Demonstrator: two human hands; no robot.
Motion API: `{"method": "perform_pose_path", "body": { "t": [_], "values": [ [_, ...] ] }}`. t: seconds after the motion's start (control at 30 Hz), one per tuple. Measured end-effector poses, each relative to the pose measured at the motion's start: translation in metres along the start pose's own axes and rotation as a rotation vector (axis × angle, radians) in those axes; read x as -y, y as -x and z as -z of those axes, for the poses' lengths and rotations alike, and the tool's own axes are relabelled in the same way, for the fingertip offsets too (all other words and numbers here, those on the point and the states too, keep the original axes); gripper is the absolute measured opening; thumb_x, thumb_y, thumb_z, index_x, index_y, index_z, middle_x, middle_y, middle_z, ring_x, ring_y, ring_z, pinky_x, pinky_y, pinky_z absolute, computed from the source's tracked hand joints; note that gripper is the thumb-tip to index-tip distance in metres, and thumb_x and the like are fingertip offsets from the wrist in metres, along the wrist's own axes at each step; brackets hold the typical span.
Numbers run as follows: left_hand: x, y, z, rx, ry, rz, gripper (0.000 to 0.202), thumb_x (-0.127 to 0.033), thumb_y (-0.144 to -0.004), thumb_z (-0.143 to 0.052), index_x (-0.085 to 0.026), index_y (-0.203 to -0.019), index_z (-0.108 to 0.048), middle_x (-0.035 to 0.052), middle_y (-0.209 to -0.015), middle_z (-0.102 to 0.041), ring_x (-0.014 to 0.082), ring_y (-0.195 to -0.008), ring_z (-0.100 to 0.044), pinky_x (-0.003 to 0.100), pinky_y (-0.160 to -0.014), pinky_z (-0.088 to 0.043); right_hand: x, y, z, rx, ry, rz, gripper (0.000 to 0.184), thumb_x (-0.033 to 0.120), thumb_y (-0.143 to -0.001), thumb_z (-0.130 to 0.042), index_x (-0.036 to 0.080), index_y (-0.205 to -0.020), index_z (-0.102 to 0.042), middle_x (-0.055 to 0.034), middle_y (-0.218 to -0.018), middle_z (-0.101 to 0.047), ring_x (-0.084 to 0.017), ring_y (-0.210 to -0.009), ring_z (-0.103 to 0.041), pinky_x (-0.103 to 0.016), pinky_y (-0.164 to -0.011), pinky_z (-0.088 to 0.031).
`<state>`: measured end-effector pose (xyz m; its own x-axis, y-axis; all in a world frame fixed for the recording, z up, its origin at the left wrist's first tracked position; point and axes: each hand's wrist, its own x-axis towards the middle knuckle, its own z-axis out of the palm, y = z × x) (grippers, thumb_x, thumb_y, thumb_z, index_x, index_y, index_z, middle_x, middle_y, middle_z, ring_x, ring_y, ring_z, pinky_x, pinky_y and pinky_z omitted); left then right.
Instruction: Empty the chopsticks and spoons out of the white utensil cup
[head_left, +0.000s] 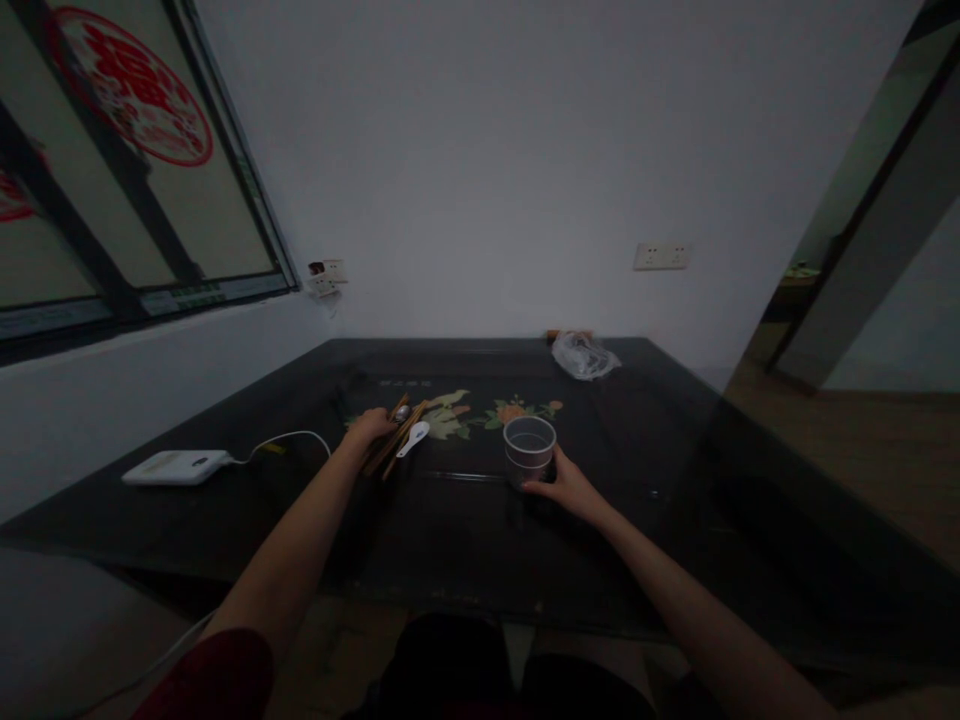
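On the dark table, my left hand [370, 427] is at the left side of several wooden chopsticks [390, 455], its fingers closed on some of them. How many it grips is hidden. Among the chopsticks lies a metal spoon [403, 412], with its bowl showing near my fingertips. A white soup spoon [415, 437] rests along their right side. My right hand [574, 488] is wrapped round the lower right side of a clear plastic cup [529, 455]. The cup stands upright, open end up, and nothing shows inside it.
The dark table [457, 540] has a painted flower pattern [512, 411]. A crumpled clear plastic bag [583, 356] lies at the back right, by the wall. At the left is a white power bank [178, 467] with a white cable [289, 434] running toward my left arm.
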<state>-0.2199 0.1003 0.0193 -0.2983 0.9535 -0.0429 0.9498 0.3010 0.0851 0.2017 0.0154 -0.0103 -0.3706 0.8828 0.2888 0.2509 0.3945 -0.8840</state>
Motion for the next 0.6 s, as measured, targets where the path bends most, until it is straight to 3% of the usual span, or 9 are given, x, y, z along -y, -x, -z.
{"method": "perform_pose_path", "body": {
  "t": [0.2, 0.6],
  "values": [
    [0.008, 0.000, 0.001, 0.017, 0.083, 0.051, 0.043, -0.048, -0.082, -0.047, -0.019, -0.107, -0.066, 0.0130, -0.111, -0.067, 0.0261, -0.097, -0.064, 0.026, -0.070, -0.049, -0.002, 0.000, -0.001, 0.006, -0.020, 0.005, 0.082, 0.037, -0.061, -0.079, 0.019, -0.130, -0.039, -0.0134, -0.130, -0.054, -0.028, -0.123, -0.048, -0.044, -0.106, -0.034],
    [0.018, 0.009, -0.006, -0.063, 0.156, 0.098, 0.036, -0.033, -0.082, -0.045, -0.021, -0.109, -0.066, 0.0101, -0.115, -0.066, 0.0248, -0.102, -0.063, 0.028, -0.075, -0.050, -0.004, -0.001, -0.001, 0.007, -0.005, 0.014, 0.082, 0.037, -0.061, -0.079, 0.019, -0.131, -0.039, -0.0138, -0.131, -0.053, -0.028, -0.124, -0.048, -0.045, -0.106, -0.034]
  ]
}}
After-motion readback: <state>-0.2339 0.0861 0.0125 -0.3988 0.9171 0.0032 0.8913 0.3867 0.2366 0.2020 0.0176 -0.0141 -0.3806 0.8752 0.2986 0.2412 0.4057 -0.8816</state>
